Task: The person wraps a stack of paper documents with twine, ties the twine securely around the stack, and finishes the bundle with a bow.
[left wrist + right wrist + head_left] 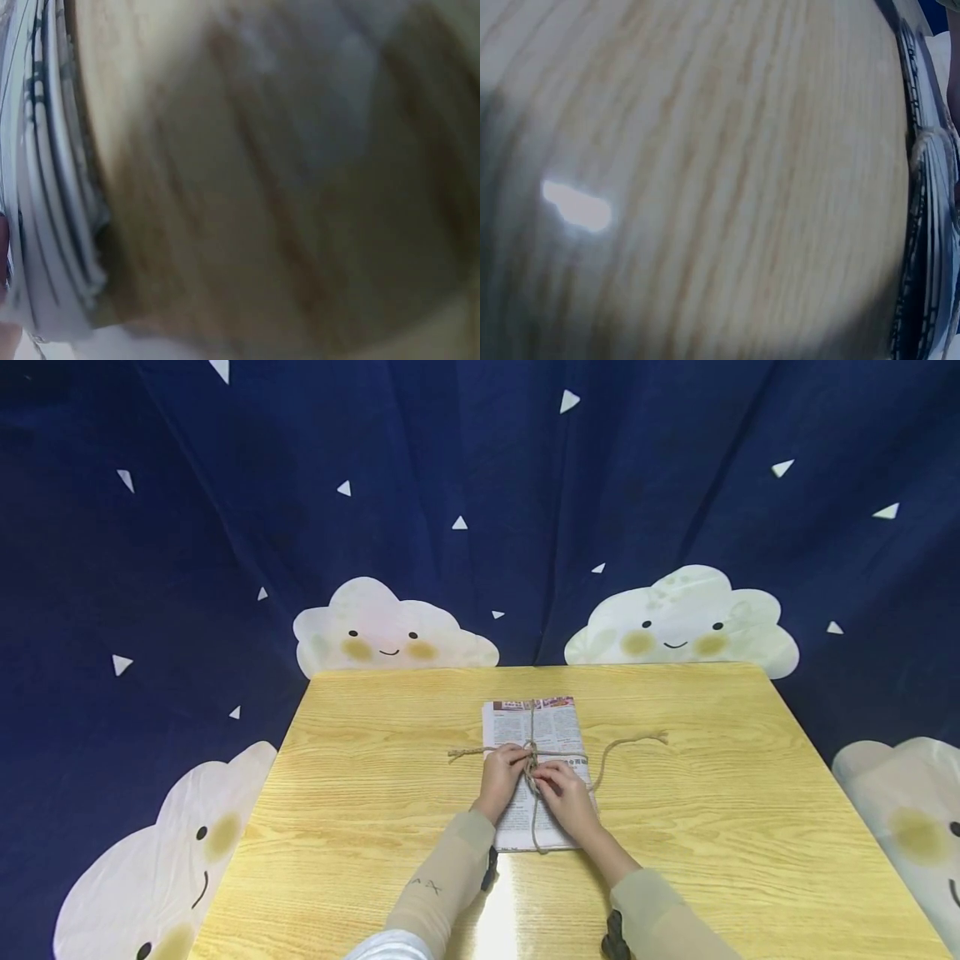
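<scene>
A flat stack of folded newspapers (517, 822) lies on the table, bound lengthwise and crosswise with brown twine (532, 727). At the crossing the twine bunches into loops or a knot. My left hand (501, 779) pinches the twine at the left of this bunch. From the right, my right hand (564, 793) pinches it slightly lower. One loose twine end points left past the stack; the other curves out to the right. Layered paper edges (49, 195) show in the left wrist view. In the right wrist view, twine (930, 139) wraps over the stack's side.
The wooden table (720, 793) extends on both sides of the stack. Behind it hangs a dark blue curtain (420, 452) with white triangles and smiling clouds. Dark devices sit at both wrists, below the sleeves.
</scene>
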{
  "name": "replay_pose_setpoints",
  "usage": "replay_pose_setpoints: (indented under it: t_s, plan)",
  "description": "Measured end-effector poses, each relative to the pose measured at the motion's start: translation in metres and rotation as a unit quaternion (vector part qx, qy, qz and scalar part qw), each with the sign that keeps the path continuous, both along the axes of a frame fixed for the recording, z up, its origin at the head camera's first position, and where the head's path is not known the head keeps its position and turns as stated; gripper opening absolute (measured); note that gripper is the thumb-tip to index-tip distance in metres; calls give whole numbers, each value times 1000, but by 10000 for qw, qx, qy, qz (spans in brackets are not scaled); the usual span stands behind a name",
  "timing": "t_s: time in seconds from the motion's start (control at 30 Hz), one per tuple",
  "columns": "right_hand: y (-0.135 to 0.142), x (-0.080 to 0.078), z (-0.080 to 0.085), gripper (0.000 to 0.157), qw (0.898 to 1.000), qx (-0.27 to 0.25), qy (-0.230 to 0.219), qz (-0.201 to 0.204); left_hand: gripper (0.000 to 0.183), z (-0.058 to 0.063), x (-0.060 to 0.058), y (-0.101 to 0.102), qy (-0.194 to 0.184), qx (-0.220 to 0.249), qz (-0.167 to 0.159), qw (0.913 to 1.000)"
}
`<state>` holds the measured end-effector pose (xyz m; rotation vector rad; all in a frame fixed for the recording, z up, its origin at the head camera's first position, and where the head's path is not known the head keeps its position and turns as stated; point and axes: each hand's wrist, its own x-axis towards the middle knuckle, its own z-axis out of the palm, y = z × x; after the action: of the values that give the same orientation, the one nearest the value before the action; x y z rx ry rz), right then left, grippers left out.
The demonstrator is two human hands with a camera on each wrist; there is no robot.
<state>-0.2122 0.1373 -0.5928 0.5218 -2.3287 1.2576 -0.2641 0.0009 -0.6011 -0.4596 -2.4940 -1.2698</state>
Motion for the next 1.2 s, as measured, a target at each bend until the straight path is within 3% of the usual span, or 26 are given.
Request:
replay_pose_setpoints:
  t_s: [0.23, 0.57, 0.73, 0.9, 1.0, 1.2]
  plan:
    - [1, 2, -5, 21, 10000, -28, -53, 6, 12, -4, -1, -1, 31, -91, -25, 10000]
    - [7, 3, -7, 32, 9976, -647, -157, -179, 10, -4, -1, -1, 3, 155, 12, 9999]
    - [13, 9, -10, 21, 9988, 81, 24, -481, 11, -5, -1, -1, -37, 190, 14, 9998]
    - [18, 13, -13, 15, 9932, 1054, 333, -360, 11, -4, -1, -1, -82, 195, 52, 9998]
    - [21, 16, -13, 12, 9894, 1399, 238, -316, 11, -4, -1, -1, -128, 171, 61, 9998]
    - [31, 14, -12, 8, 9831, 1699, -138, -670, 11, -5, -2, -1, -251, 276, 46, 9993]
